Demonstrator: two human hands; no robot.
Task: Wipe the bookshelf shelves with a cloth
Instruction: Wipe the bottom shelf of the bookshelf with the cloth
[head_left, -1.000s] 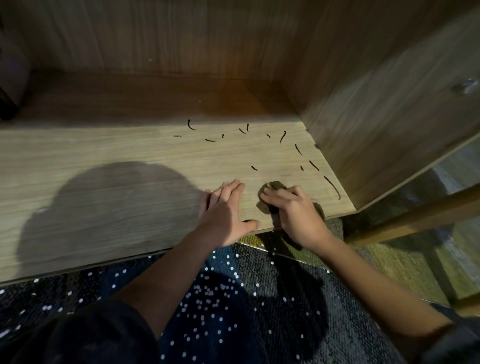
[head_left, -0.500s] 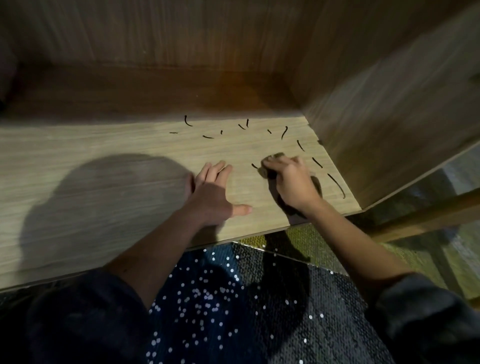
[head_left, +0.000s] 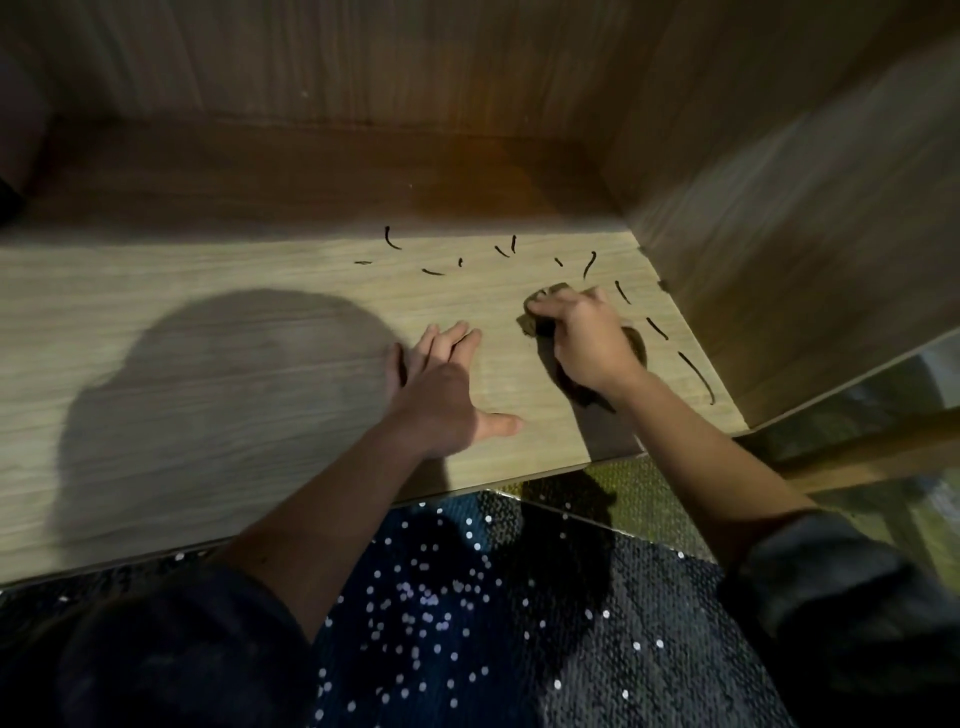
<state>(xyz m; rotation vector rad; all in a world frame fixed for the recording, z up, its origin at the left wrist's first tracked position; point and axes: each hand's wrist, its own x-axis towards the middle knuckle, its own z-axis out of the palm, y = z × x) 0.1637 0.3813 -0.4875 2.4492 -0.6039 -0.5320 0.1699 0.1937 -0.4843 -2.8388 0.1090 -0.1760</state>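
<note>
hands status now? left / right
Left hand: open, fingers straight, flat on the shelf, holding nothing.
Right hand: closed, gripping the cloth against the shelf.

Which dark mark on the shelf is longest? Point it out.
The curved mark nearest the front of the shelf, beside the right side panel; all others are shorter.

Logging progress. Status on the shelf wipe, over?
Right hand grips cloth on shelf. Left hand flat on shelf. Dark marks beyond cloth. Side panel close on right.
</note>
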